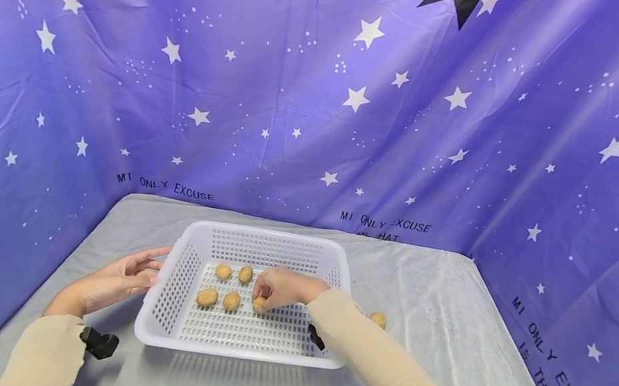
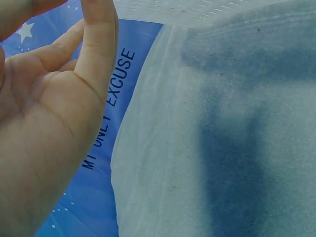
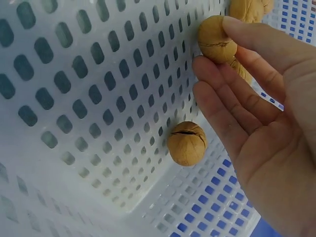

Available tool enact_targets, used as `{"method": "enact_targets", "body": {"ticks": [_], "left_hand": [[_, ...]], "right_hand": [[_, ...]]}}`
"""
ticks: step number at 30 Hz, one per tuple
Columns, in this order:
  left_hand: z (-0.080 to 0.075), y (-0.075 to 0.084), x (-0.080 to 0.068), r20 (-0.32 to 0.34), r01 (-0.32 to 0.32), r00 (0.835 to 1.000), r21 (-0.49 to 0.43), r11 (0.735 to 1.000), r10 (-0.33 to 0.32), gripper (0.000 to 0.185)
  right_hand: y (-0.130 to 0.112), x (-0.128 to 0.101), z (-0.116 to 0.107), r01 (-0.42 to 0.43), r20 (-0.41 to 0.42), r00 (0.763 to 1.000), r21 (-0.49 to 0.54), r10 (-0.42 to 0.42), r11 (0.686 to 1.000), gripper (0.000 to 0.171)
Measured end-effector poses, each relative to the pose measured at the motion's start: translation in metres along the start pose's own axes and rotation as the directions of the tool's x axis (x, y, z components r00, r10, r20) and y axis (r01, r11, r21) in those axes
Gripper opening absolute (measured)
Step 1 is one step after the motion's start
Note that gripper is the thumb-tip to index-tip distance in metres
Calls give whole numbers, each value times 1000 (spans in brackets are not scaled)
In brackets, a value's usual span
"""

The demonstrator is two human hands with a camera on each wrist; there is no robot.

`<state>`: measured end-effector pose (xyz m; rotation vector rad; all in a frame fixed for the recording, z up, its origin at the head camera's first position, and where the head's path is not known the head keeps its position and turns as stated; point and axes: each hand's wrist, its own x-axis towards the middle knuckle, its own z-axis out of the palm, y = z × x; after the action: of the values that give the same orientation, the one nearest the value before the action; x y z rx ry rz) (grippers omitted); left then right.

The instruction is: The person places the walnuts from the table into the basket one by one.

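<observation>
Walnut (image 3: 216, 39) — pinched by right hand (image 1: 278, 289) — in basket (image 1: 167, 326).

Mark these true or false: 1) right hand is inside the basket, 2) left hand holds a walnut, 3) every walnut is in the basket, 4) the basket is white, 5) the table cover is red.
1) True: the right hand reaches into the basket, fingertips on a walnut.
2) False: the left hand holds nothing, beside the basket's left wall.
3) False: one stray walnut lies on the cloth right of the basket.
4) True.
5) False: the cloth is grey.
</observation>
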<state>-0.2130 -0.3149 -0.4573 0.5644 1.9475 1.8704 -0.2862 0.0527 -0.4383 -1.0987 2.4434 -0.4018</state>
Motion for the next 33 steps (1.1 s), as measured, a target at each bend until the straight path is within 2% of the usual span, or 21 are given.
{"method": "enact_targets", "body": {"ticks": [11, 17, 25, 33], "left_hand": [[2, 3, -1, -16, 24, 1000, 9, 1000, -24, 65], [3, 2, -1, -10, 16, 1000, 1, 1000, -16, 65], [2, 2, 0, -4, 10, 1000, 6, 1000, -10, 65], [1, 0, 0, -6, 17, 1000, 4, 1000, -17, 66]], "right_hand": [[4, -5, -3, -36, 3, 999, 38, 36, 999, 24], [3, -15, -21, -18, -13, 1000, 72, 19, 997, 33], [3, -47, -59, 12, -95, 995, 44, -8, 999, 32], [28, -87, -78, -2, -182, 983, 140, 27, 990, 33]]}}
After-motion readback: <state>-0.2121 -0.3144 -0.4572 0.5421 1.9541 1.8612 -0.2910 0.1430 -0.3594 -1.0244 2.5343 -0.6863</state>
